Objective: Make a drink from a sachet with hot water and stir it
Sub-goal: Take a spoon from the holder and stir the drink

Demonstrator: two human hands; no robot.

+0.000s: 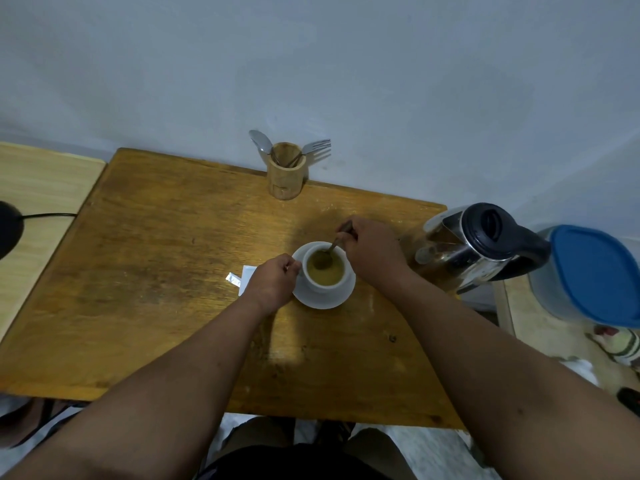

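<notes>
Tan liquid fills the white cup (pixel 325 268) at the centre of the frame, seated on its saucer (pixel 323 299) on the wooden table (pixel 156 265), and the stirring step looks well in hand. The spoon (pixel 330 249) is tilted, bowl sunk in the drink, handle rising toward the upper right into the right hand (pixel 372 252). That hand is closed around the handle in a pinch, wrist cocked over the far rim of the cup, forearm running down to the lower right of the frame. The left hand (pixel 273 284) is curled shut at the cup's left side, apparently gripping its handle to steady it, though the handle itself is hidden behind the fingers.

Just left of that hand lies the torn sachet (pixel 242 277), flat on the table and seemingly emptied. The kettle (pixel 474 247) stands to the right of the cup, lid shut, so pouring appears finished.

What's next? I'd judge a few more small circles, keeping the spoon clear of the rim so nothing slops onto the saucer, then lifting it out. The colour looks fairly even, so the task seems close to done. At the top of the table a wooden holder (pixel 285 171) carries spare cutlery.
</notes>
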